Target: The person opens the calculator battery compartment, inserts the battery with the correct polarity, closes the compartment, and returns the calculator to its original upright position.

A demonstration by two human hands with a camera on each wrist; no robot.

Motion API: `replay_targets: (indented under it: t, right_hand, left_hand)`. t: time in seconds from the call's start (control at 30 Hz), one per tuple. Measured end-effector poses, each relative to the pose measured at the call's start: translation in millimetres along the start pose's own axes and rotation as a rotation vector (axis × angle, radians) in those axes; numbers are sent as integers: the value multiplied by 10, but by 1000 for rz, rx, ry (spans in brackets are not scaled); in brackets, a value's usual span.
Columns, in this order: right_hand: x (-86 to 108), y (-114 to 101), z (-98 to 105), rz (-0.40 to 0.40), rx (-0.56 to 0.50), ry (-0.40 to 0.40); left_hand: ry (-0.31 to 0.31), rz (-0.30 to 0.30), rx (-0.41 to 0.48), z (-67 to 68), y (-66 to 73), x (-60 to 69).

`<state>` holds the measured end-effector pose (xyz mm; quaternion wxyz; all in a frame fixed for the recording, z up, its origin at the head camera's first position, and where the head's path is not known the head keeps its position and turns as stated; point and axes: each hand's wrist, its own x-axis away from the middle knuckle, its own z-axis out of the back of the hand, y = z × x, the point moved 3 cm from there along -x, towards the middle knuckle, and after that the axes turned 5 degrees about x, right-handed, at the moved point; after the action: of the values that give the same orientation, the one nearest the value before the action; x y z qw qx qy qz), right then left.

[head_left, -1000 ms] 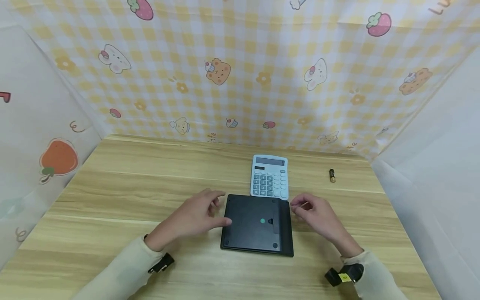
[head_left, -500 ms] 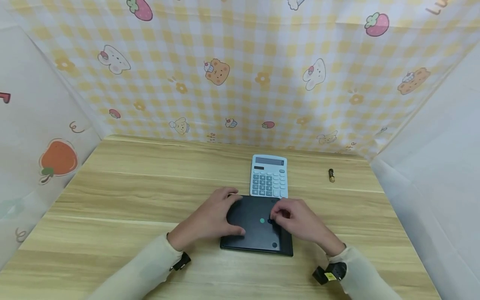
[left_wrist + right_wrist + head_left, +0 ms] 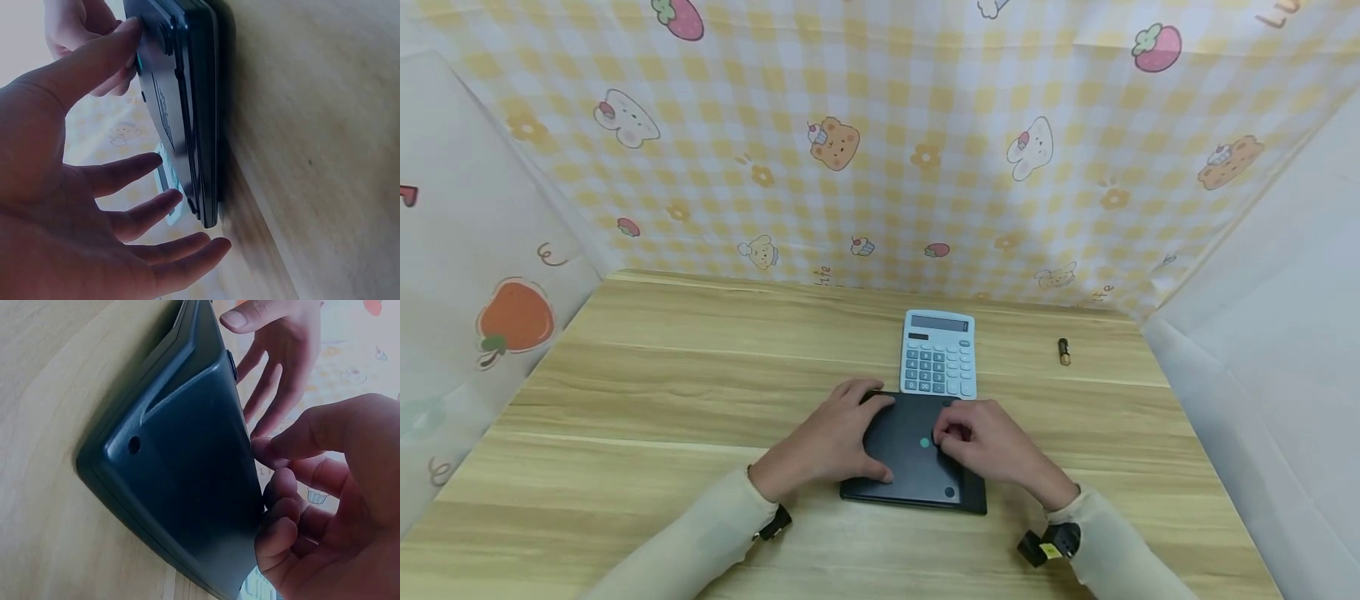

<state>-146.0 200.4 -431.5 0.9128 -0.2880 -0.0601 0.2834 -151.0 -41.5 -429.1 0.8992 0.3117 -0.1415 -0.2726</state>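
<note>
A black flat device [image 3: 910,467], perhaps a calculator, lies back side up on the table, with round feet and a green sticker [image 3: 924,442]. My left hand [image 3: 838,437] spreads over its left side; in the left wrist view the thumb touches the back, while the other fingers stay spread beside it. My right hand [image 3: 992,442] has its fingers curled, their tips at the latch of the battery cover on the back. That cover is hidden under the hand. In the right wrist view, the thumb and fingertips [image 3: 280,487] meet the device's surface.
A light blue calculator [image 3: 938,354] lies face up just behind the black device, at its far edge. Farther right is a small black and copper battery [image 3: 1064,352]. Printed cloth [image 3: 880,192] hangs behind the wooden table [image 3: 685,350], with white sheets at both sides.
My left hand has moved right, from the device's left edge onto its back. The right hand has moved left from beside the device to its battery cover. The device stays in place.
</note>
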Motion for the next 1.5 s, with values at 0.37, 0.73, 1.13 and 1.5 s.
replay_targets:
  t: [0.37,0.73,1.13,1.5]
  right_hand:
    - [-45,-47,-4,21,68,-14]
    - [-52,-59,-6,33,91,8]
    - [-74,-12,6,85,69,-24]
    - [-170,-45,27,192,164,-157]
  left_hand:
    - [-7,25,7,-14,7,-7]
    - [-16,40,15,-21,2,-26]
    - [-27,48,23,-15,6,-37]
    - [-29,32,38,-14,-11,-36]
